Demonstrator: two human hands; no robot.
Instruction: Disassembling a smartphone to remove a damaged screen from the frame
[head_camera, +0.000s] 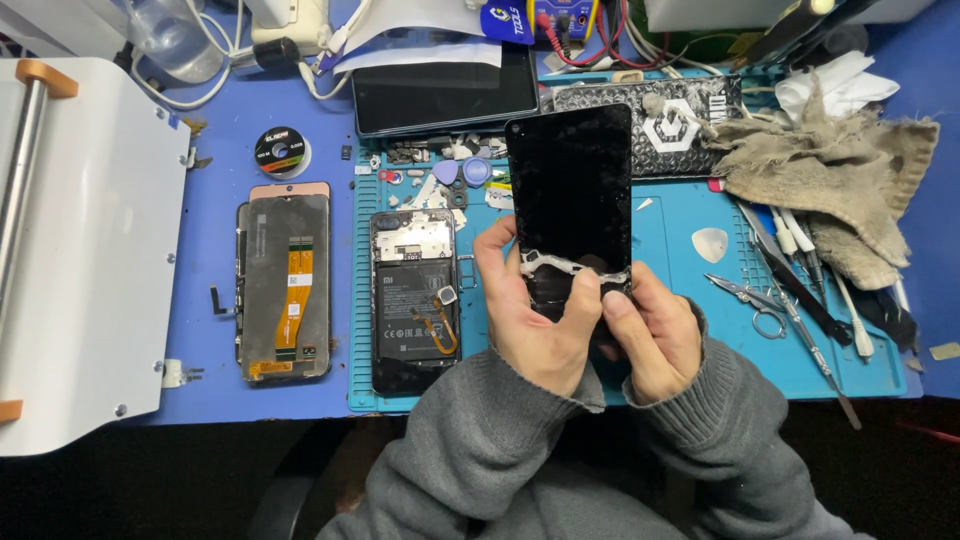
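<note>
Both hands hold a black phone screen panel (570, 185) upright over the blue work mat (680, 300). My left hand (530, 315) grips its lower left edge, thumb laid across the bottom. My right hand (650, 335) grips the lower right corner, thumb pressed on a strip of white, torn adhesive (560, 265) that crosses the panel near its bottom. Left of my hands an opened phone body (413, 300) lies face down on the mat, battery and an orange flex cable showing.
A second display assembly (285, 285) with an orange flex lies further left. White machine (80, 250) at far left. A dark tablet (445, 95), small parts and picks (450, 170) behind. Grey rag (840, 170), scissors (755, 305) and several tools (810, 290) at right.
</note>
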